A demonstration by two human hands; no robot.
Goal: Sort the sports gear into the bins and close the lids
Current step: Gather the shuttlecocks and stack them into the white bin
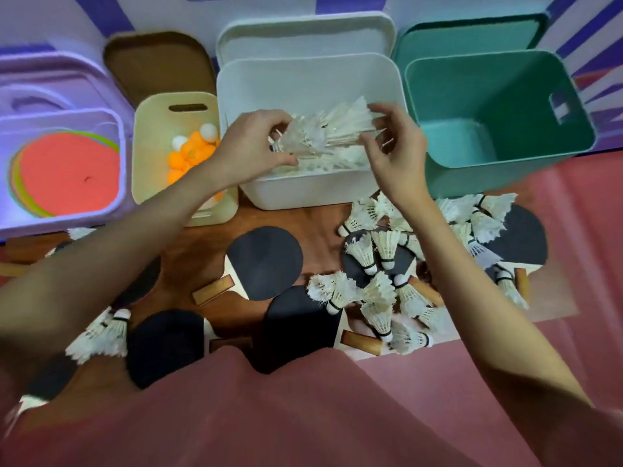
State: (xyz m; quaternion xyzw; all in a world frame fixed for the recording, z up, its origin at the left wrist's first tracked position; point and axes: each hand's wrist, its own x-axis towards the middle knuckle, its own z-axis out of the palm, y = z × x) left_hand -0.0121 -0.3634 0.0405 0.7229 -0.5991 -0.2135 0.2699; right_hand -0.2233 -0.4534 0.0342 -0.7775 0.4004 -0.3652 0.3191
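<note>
Both hands are over the white bin (303,193), holding a bunch of white shuttlecocks (330,126) between them. My left hand (251,146) grips the bunch's left end. My right hand (394,153) has its fingers curled round the right end. More shuttlecocks lie in the bin beneath. A pile of shuttlecocks (377,291) and several black table tennis paddles (266,261) lie on the floor in front of the bins.
A purple bin (114,200) at left holds coloured flat discs (67,170). A cream bin (145,183) holds orange and white balls (192,150). The teal bin (499,106) at right has nothing in it. Lids lean behind each bin. More shuttlecocks (101,335) lie at lower left.
</note>
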